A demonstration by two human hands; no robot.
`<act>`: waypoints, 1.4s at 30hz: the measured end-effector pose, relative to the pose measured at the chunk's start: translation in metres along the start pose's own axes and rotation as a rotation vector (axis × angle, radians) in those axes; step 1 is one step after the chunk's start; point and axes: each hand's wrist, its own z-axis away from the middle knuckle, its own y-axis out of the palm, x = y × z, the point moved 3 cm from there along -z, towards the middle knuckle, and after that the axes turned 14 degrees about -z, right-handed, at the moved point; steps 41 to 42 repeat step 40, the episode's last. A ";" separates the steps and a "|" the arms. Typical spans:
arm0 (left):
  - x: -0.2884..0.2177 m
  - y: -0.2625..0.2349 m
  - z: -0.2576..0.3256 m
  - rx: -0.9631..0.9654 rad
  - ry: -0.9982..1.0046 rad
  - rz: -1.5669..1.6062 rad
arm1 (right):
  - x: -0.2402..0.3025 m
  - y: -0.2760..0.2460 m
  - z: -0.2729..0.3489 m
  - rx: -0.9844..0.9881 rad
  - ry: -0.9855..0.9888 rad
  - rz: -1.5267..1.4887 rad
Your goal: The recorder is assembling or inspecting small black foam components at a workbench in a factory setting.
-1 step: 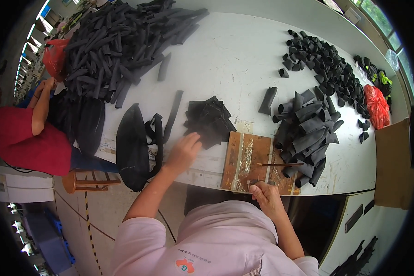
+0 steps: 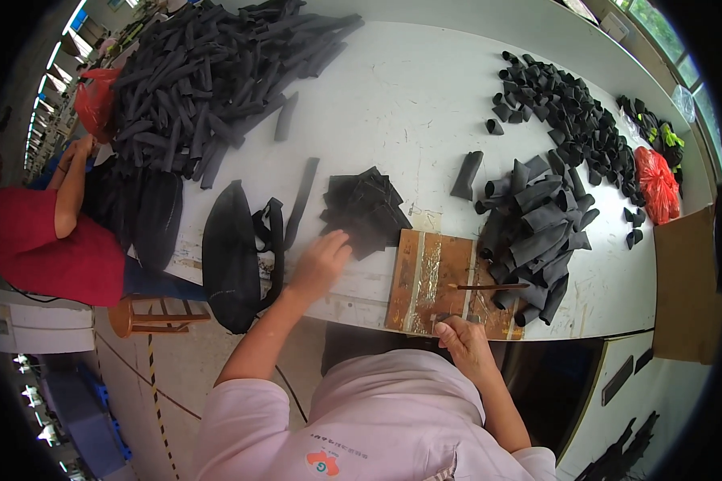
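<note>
My left hand point(image 2: 319, 264) reaches over the near part of the white table, fingers loosely bent and apart from the palm. Its fingertips meet the near-left edge of a loose stack of flat black fabric pieces point(image 2: 363, 200); nothing shows in its grasp. At the front edge of a worn wooden board point(image 2: 409, 280) banded with shiny tape, my right hand point(image 2: 467, 345) is closed in a fist, thumb on top. A small dark bit shows by its thumb, too small to name. A thin brown stick point(image 2: 489, 286) lies across the board. Black fabric tubes point(image 2: 537, 216) are heaped over the board's right side.
Long black strips point(image 2: 192, 88) form a big heap at far left. A black padded piece with a strap point(image 2: 231, 256) overhangs the front edge. Short black tubes point(image 2: 565, 112) and a red plastic bag point(image 2: 656, 186) lie right. A co-worker in red point(image 2: 56, 240) sits left.
</note>
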 end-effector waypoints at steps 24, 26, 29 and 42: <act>-0.131 -0.081 -0.043 0.161 -0.724 2.080 | 0.060 -0.014 0.015 -0.274 -0.565 -0.140; -0.130 -0.081 -0.042 0.176 -0.752 1.983 | 0.060 -0.013 0.015 -0.275 -0.566 -0.135; -0.130 -0.077 -0.042 0.208 -0.783 1.921 | 0.060 -0.014 0.015 -0.269 -0.563 -0.128; -0.130 -0.079 -0.037 0.230 -0.660 1.515 | 0.047 -0.004 0.006 -0.228 -0.447 -0.189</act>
